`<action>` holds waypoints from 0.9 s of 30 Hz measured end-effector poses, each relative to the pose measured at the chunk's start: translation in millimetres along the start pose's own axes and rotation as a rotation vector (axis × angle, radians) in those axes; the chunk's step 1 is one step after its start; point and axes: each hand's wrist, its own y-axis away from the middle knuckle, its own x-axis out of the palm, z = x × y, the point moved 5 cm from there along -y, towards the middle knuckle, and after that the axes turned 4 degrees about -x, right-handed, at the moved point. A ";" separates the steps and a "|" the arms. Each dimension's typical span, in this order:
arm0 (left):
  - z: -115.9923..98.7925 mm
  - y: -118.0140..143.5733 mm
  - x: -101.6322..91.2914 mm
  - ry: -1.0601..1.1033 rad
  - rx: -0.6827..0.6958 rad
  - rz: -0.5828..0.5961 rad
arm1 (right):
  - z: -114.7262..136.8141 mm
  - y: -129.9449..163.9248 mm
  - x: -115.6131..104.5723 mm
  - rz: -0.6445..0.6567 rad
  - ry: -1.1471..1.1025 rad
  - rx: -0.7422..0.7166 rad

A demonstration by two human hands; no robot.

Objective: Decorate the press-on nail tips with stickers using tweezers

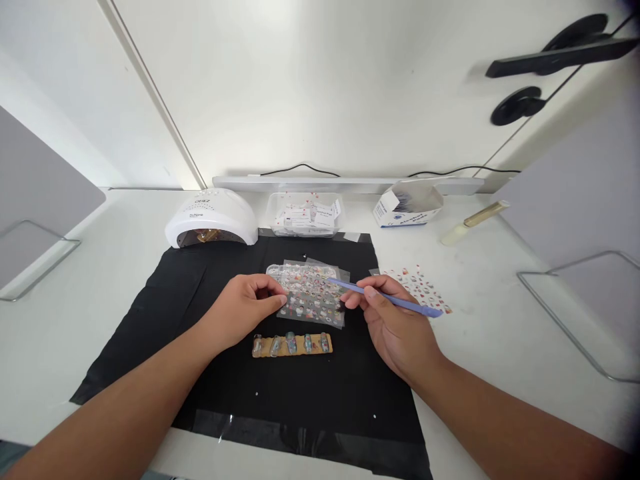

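Observation:
My left hand (250, 303) pinches the left edge of a clear nail sticker sheet (310, 310) dotted with small red and white motifs. It lies on other sheets and a clear plastic case (273, 270). My right hand (400, 327) grips a slim purple nail tool (397, 301) like a pen. The tool's fine tip points left over the upper part of the sheet; I cannot tell if it touches. Nearer to me, a tan strip (298, 349) bears several decorated false nails (291, 342) in a row.
Under the work lies a black mat (300, 400) taped to the white table. Behind stand a white nail lamp (213, 217), a clear tub of packets (305, 217) and an open box of wipes (407, 203). At right are a gold-capped bottle (473, 223) and another sticker sheet (423, 287).

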 end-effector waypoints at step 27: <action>4.3 -7.7 -25.4 0.018 0.022 -0.032 | 16.4 -0.2 -11.6 0.013 0.094 -0.150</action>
